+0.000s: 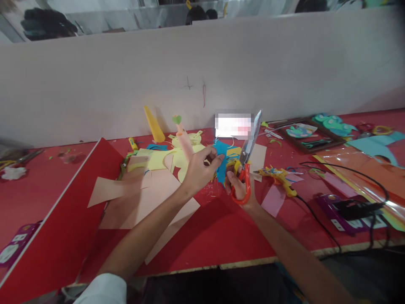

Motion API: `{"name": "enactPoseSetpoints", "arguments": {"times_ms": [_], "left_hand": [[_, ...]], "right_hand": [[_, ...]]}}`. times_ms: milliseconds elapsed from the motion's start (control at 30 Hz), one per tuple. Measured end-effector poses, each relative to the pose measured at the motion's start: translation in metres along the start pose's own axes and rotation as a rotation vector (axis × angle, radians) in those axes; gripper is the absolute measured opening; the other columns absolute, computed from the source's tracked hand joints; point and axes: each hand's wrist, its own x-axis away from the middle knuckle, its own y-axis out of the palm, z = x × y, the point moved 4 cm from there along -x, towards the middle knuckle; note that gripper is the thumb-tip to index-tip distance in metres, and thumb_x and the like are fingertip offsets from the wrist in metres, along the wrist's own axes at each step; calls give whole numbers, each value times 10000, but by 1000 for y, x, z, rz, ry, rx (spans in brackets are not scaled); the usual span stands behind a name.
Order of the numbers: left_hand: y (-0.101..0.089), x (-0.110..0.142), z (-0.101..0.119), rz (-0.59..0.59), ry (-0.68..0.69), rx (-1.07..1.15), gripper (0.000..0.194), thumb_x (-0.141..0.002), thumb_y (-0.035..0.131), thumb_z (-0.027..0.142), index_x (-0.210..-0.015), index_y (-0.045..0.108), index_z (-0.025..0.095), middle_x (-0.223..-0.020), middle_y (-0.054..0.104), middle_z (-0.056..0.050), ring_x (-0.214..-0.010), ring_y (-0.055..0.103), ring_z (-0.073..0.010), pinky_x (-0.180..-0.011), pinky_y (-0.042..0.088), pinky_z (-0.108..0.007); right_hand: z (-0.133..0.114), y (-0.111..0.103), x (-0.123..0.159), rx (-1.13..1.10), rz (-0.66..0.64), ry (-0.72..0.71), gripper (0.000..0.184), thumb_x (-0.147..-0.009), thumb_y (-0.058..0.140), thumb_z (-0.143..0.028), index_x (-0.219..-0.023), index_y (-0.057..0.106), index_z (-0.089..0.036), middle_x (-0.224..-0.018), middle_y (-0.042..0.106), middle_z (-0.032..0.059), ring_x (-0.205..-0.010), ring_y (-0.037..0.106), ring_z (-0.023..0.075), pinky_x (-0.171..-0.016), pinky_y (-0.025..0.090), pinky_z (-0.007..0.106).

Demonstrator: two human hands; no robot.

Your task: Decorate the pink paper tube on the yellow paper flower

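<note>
Right hand (239, 188) partly behind scissors (247, 147), bright panel (233, 126) pixelated

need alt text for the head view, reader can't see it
A person's right hand holds red-handled scissors, blades up, with the left hand close beside a cut blue sheet. Around them on a red tabletop lie peach sheets, pale yellow cutouts and a yellow glue gun.

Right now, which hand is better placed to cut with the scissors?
Likely the right hand: it holds the scissors, blades pointing up, near the blue piece. The left hand has no scissors; its fingers are at that piece.
</note>
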Motion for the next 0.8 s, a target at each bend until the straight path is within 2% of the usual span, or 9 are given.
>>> {"name": "enactPoseSetpoints", "arguments": {"times_ms": [133, 267, 400, 567, 700, 800], "left_hand": [[5, 4, 0, -23, -8, -40, 337, -933, 634, 384, -721, 453, 194, -654, 449, 50, -595, 423, -89, -554, 359, -228], [7, 6, 1, -23, 34, -74, 347, -943, 641, 393, -730, 454, 193, -666, 460, 47, -606, 438, -91, -581, 383, -236], [6, 3, -3, -27, 13, -8, 370, -966, 619, 445, -745, 466, 191, -715, 471, 33, -650, 470, -97, -614, 424, -238], [4, -2, -12, -11, -22, 112, 321, -977, 606, 448, -808, 530, 186, -794, 553, 2, -722, 549, -113, -657, 499, -249], [2, -4, -18, 6, -26, 210, 278, -940, 666, 398, -825, 523, 189, -748, 536, 26, -664, 563, -97, -640, 514, -246], [1, -5, -20, 35, -25, 203, 246, -913, 689, 332, -827, 504, 195, -749, 539, 33, -637, 562, -86, -587, 496, -224]], "right_hand": [[4, 1, 3, -55, -56, -15, 389, -903, 723, -533, -804, 481, -244, -484, 502, -98, -337, 437, 80, -362, 318, 220], [7, -1, 6, -25, -33, -1, 427, -870, 772, -491, -750, 444, -245, -489, 520, -89, -336, 447, 83, -349, 325, 224], [14, -2, 4, -47, -21, 28, 432, -870, 760, -494, -739, 431, -246, -513, 544, -78, -333, 438, 79, -334, 311, 226], [16, -5, 0, -158, 34, 17, 455, -853, 766, -497, -738, 401, -250, -515, 500, -104, -318, 430, 70, -323, 319, 219], [14, -5, -1, -93, 26, 34, 427, -856, 752, -531, -759, 452, -242, -547, 598, -65, -322, 445, 71, -318, 325, 218], [13, -4, 0, -71, 10, 36, 404, -866, 736, -552, -778, 505, -232, -565, 641, -44, -326, 457, 73, -321, 344, 218]]}}
